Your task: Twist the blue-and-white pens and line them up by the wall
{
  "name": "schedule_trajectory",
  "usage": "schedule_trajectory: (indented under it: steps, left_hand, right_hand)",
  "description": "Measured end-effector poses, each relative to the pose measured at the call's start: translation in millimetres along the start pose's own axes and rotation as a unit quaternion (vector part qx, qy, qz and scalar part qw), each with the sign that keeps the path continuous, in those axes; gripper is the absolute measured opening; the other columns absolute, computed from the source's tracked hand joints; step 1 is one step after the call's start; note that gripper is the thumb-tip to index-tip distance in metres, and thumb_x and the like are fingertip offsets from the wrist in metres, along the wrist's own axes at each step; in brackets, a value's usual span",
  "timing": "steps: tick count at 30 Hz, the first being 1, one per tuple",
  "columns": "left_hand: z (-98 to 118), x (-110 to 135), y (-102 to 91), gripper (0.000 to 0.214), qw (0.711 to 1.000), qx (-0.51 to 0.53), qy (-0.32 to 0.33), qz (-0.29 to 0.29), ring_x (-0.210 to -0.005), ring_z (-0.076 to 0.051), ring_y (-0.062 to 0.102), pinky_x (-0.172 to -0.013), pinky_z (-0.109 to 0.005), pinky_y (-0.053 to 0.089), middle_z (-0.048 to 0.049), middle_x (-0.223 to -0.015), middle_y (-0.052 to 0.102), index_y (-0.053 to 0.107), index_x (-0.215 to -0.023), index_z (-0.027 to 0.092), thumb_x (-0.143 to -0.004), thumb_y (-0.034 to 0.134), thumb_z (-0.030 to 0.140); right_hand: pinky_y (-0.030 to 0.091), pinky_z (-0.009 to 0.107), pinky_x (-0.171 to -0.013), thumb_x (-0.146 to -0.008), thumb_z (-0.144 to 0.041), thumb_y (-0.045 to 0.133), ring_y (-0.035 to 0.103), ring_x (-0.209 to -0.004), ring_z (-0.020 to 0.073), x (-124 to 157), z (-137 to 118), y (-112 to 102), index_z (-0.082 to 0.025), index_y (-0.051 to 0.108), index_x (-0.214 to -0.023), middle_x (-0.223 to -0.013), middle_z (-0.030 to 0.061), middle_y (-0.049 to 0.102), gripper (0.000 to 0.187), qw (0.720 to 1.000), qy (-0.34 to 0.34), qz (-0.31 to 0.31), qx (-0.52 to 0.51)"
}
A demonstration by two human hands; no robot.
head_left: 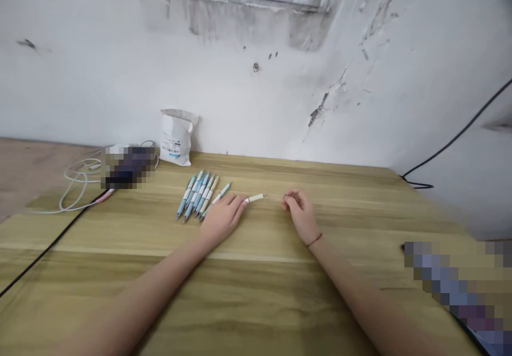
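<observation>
My left hand point(224, 214) grips a cream-coloured pen point(256, 198), fingers closed round its white part, so that the slim tapered end sticks out toward my other hand. The pen is over the middle of the surface point(256, 302), rather nearer the back edge than the front. Just beside it, with a small gap between, my right hand point(303, 214) is curled, thumb and forefinger pinched on a tiny greyish piece point(285, 197), too small for me to make out. I have a thin red cord point(314, 239) round that wrist.

To the left of my left hand, a group of pens point(202, 195) lies close together in blue, green and yellowish tones, all slanting the same way. One green pen point(224, 190) lies on the near side of them, partly hidden by my fingers.

A white packet point(174, 137) stands at the back edge, close to the wall point(224, 89). Toward the back left corner there is a dark blurred object point(130, 168), with a loose white cable point(80, 207) looping beside it and a black cable point(48, 248) running off across the left edge. Another blurred object point(460, 297) sits along the right edge, near the front.
</observation>
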State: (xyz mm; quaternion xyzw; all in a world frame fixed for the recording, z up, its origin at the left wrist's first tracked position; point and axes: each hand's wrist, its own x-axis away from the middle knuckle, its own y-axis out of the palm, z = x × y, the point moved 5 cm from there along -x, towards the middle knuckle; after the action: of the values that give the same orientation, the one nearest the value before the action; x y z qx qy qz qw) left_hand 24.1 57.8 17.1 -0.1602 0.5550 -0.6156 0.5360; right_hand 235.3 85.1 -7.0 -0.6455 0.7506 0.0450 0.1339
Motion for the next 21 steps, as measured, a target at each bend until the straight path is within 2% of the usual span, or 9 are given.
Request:
schedule_trajectory:
  steps: [6,14,21]
  left_hand:
    - [1.1,0.0,1.2,0.027,1.000,-0.002,0.005,-0.001,-0.099,-0.018,0.055,-0.087,-0.033,0.044,-0.0049,-0.108,0.056,0.049,-0.114,0.022,-0.094,0.034,0.032]
    - [-3.0,-0.2,2.1,0.025,0.999,0.029,-0.005,0.027,-0.106,-0.020,0.051,-0.091,-0.034,0.043,-0.0078,-0.112,0.050,0.044,-0.113,0.020,-0.092,0.038,0.032]
    - [-2.9,-1.0,0.5,0.021,0.997,0.057,0.003,0.044,-0.108,-0.021,0.048,-0.093,-0.036,0.041,-0.0086,-0.111,0.048,0.043,-0.109,0.019,-0.090,0.041,0.026]
  right_hand:
    - [0.039,0.025,-0.051,-0.076,-0.029,0.048,0.046,-0.054,0.0123,0.8,-1.7,2.3,-0.019,0.054,-0.080,-0.061,-0.0028,0.048,0.012,0.999,-0.001,-0.026,0.027]
    - [0.044,0.026,-0.057,-0.075,-0.034,0.055,0.051,-0.060,0.0137,1.5,-0.6,4.3,-0.018,0.054,-0.088,-0.072,0.0011,0.055,0.021,0.997,-0.020,-0.039,0.057]
    - [0.044,0.026,-0.055,-0.080,-0.043,0.052,0.052,-0.059,0.0141,2.1,-2.2,7.1,-0.018,0.055,-0.083,-0.067,0.0003,0.055,0.025,0.996,0.000,-0.057,0.068]
